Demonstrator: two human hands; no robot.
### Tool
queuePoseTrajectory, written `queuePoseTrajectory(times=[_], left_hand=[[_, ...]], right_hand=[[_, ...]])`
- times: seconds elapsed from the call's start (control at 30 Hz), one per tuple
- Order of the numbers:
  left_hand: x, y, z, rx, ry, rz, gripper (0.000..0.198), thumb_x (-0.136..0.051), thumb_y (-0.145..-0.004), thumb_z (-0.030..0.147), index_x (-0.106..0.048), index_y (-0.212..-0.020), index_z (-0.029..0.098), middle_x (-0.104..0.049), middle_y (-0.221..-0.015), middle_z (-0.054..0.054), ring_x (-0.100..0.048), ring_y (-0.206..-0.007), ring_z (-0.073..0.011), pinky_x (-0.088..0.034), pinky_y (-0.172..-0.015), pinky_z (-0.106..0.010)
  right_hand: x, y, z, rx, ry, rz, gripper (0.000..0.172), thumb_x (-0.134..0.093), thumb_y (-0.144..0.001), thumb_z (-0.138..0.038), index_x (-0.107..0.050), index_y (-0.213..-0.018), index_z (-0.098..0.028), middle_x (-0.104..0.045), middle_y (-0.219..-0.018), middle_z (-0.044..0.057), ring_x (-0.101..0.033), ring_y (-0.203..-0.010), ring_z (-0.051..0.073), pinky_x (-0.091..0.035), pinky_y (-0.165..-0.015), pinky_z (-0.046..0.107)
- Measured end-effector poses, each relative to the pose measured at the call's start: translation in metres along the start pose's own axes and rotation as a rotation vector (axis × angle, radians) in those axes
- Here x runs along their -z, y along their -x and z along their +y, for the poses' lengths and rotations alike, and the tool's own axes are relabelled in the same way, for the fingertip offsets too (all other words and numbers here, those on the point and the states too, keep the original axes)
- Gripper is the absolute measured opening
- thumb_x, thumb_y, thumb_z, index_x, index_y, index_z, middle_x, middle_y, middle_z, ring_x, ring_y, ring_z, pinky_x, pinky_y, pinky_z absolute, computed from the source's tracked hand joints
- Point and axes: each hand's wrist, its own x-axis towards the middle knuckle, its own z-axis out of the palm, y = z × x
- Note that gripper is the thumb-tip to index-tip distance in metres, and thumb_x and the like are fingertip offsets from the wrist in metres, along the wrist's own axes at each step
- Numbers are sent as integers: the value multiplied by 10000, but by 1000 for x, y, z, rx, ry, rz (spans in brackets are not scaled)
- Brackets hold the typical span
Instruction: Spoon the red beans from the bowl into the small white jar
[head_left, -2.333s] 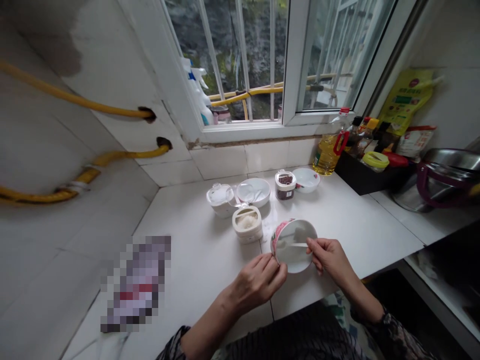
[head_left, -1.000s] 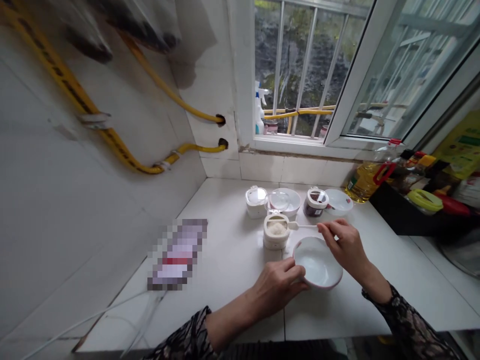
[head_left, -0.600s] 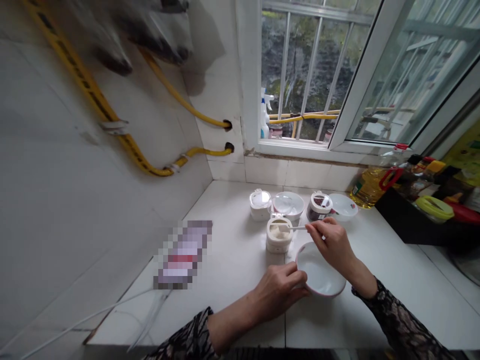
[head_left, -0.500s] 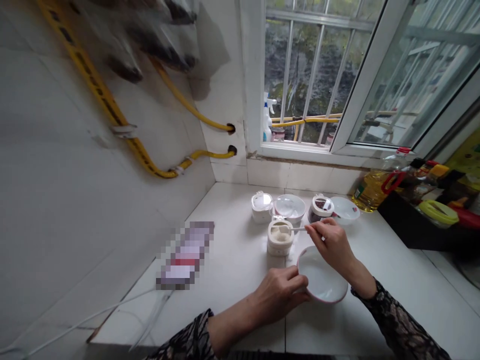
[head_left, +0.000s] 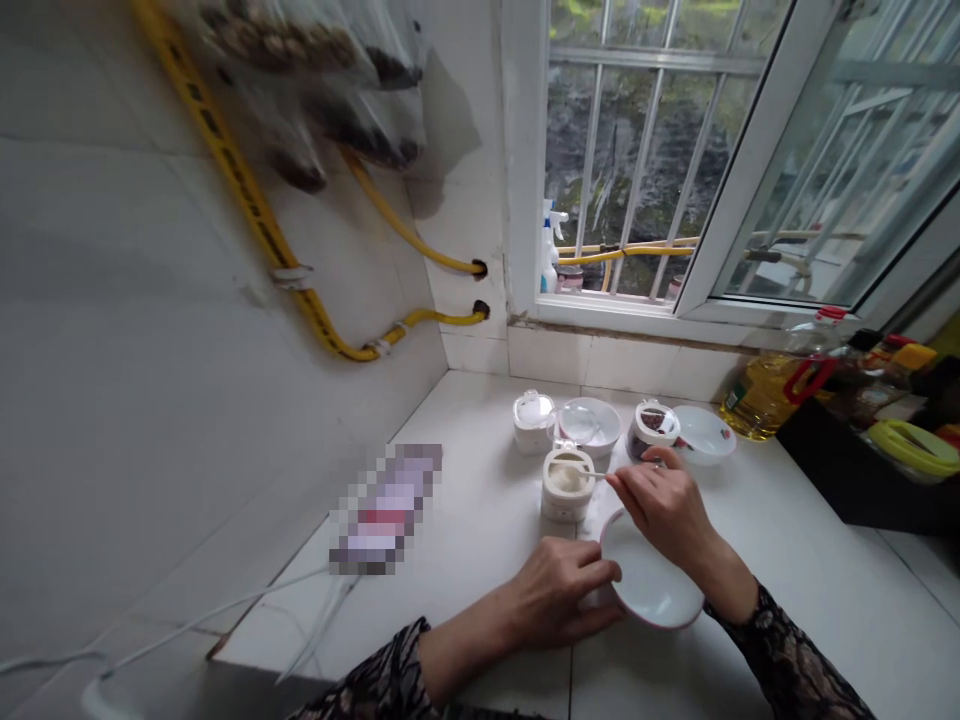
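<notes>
My left hand (head_left: 559, 595) grips the left rim of a white bowl (head_left: 652, 580) with a thin reddish edge, thumb and fingers pinched on it. The inside of the bowl that shows is plain white. Above it, my right hand (head_left: 667, 500) pinches the handle of a small white spoon (head_left: 598, 475). The spoon's head dips into an open white seasoning jar (head_left: 568, 505) of pale granules and is partly sunk or hidden there. Behind my right hand stands another jar (head_left: 652, 420) with dark reddish contents, its base hidden by the hand.
At the back sit a lidded white jar (head_left: 533, 425), a small bowl (head_left: 600, 425) and a floral bowl (head_left: 709, 440). An oil bottle (head_left: 765, 395) and a black condiment box (head_left: 832, 465) stand right. A pixelated object (head_left: 390, 510) with cables lies left. Yellow pipe (head_left: 247, 210) runs along the wall.
The spoon's head has gone from showing above the granules to lower down among them. My left hand still grips the bowl. The whole view has shifted slightly.
</notes>
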Motion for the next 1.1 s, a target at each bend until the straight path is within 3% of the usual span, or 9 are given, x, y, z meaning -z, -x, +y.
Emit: queuePoseTrajectory(times=[0.2,0.4,0.53,0.67,0.8,0.87,0.97,1.03,1.1], left_hand=[[7,-4,-1,23,3,14,371,-489,-927,502,-596,-1044,166,-619,-697,-19,-586,-564,-146,-442,-497,-236],[7,-4,-5,29,4,170,332,-474,-936,460,-601,-974,156,-615,-650,-19,-581,-534,-143,-453,-495,-245],[11,-4,-6,-14,-18,284,252,-486,-936,393,-587,-944,163,-562,-589,12,-526,-481,-120,-410,-470,-233],[22,-4,-11,1,-46,400,110,-524,-911,267,-576,-915,171,-539,-601,20,-499,-493,-109,-400,-473,-223],[39,-8,-25,117,-16,576,58,-527,-907,161,-582,-907,180,-596,-736,-5,-525,-561,-88,-455,-513,-185],[49,-14,-34,213,-28,668,71,-528,-923,194,-597,-939,187,-614,-838,-28,-597,-708,-117,-523,-606,-208],[63,-26,-50,294,-32,666,214,-497,-954,250,-583,-1141,196,-618,-1106,-84,-617,-1012,-177,-559,-837,-307],[68,-36,-61,319,-45,605,306,-466,-973,292,-537,-1255,196,-597,-1243,-105,-562,-1183,-211,-484,-1011,-388],[69,-46,-71,351,-37,523,381,-430,-991,350,-493,-1333,193,-555,-1345,-116,-511,-1274,-226,-431,-1076,-410]], right_hand=[[1,3,0,26,19,85,273,-518,-969,-179,-542,-696,-182,-567,-509,-37,-464,-454,96,-417,-788,300],[-1,4,-5,72,8,121,248,-521,-968,-179,-546,-722,-186,-578,-512,-35,-476,-457,97,-428,-779,305],[-4,8,-6,26,-16,105,237,-523,-965,-179,-566,-732,-188,-609,-536,-29,-500,-472,97,-426,-792,308],[3,14,2,-253,-240,145,280,-515,-962,-258,-590,-701,-193,-613,-545,-3,-537,-510,129,-460,-685,291],[21,30,16,-682,-561,40,442,-503,-947,-424,-531,-565,-202,-541,-465,-6,-517,-468,130,-409,-493,242],[30,43,23,-813,-651,4,498,-506,-924,-493,-498,-521,-201,-491,-423,-18,-457,-418,112,-388,-469,236],[36,65,32,-895,-698,-48,536,-536,-874,-566,-476,-486,-201,-448,-396,-20,-403,-400,104,-347,-440,237],[36,78,35,-911,-721,-100,542,-537,-861,-582,-470,-481,-201,-431,-393,-22,-381,-398,102,-330,-433,238],[33,88,37,-905,-732,-136,544,-526,-858,-586,-450,-479,-204,-412,-401,-26,-367,-405,100,-326,-434,236]])
